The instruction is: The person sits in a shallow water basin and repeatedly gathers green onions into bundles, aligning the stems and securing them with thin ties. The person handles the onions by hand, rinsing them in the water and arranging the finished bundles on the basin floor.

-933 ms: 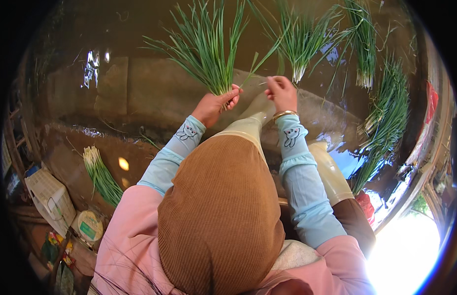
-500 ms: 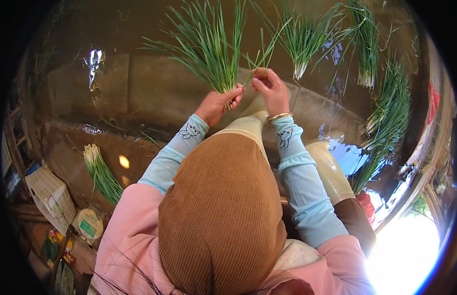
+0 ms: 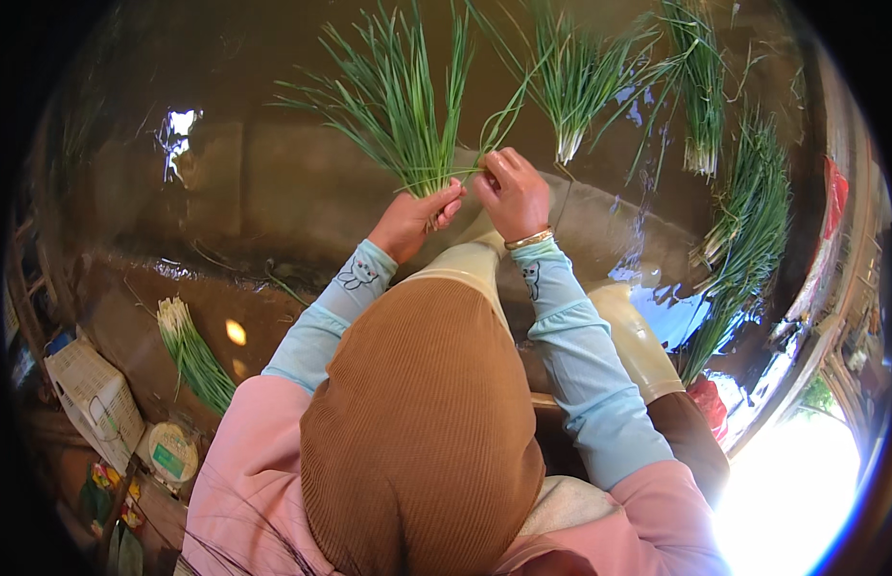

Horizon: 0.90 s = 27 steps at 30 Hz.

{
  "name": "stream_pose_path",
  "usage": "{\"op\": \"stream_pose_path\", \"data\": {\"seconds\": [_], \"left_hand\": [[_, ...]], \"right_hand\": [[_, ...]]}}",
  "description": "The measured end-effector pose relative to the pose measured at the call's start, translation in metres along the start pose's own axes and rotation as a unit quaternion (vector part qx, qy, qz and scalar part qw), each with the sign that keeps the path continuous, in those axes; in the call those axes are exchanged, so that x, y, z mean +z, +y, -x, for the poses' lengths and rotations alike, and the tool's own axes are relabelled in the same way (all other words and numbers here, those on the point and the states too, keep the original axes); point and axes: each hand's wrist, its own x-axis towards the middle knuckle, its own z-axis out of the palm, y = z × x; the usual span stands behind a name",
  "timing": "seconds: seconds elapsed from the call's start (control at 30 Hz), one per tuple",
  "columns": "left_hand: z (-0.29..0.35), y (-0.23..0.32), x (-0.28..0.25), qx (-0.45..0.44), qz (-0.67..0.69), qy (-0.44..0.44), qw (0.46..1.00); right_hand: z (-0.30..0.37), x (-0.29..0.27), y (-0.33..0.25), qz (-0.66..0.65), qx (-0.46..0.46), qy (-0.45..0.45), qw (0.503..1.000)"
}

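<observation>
One bunch (image 3: 407, 125), held low!
My left hand (image 3: 412, 219) clasps it; my right hand (image 3: 515, 197) pinches a strand (image 3: 472, 170) crossing it.

Daylight view, mixed exposure: muddy water (image 3: 302, 77) brown and dim at upper left, strongest light from lower right, where a white patch (image 3: 791, 490) is burnt out, detail lost, with a blue-violet fringe at the rim. Glare: hard white reflection at left; broad blue-white sheen near the pale boot (image 3: 633, 336), itself glossy; small warm-yellow light spots at lower left. Brown ribbed trousers (image 3: 417, 413) evenly lit, ribbing legible. Upper-centre green leaf bunch (image 3: 599, 72) soft toward its tips. Fisheye distortion: right-hand edges bowed, side clutter stretched; black vignette, corners wholly dark.
</observation>
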Motion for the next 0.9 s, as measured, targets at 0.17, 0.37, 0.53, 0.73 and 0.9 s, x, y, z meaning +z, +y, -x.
{"op": "stream_pose_path", "data": {"seconds": [0.17,0.37,0.53,0.73,0.9], "left_hand": [[0.011,0.024,0.004,0.048,0.113,-0.078,0.989],[0.014,0.076,-0.010,0.201,0.230,-0.134,0.943],[-0.008,0.047,0.005,0.070,0.117,0.019,0.990],[-0.009,0.015,0.015,0.026,0.098,0.003,0.995],[-0.017,0.006,0.024,0.036,0.065,0.003,0.997]], "right_hand": [[-0.048,-0.072,0.051,-0.081,0.092,0.147,0.982],[-0.079,-0.218,0.156,-0.179,0.456,0.491,0.721],[-0.039,-0.096,0.120,-0.013,0.214,0.017,0.977],[-0.049,-0.044,0.071,0.192,0.231,-0.029,0.953],[-0.027,-0.042,0.028,-0.131,0.276,-0.006,0.952]]}}
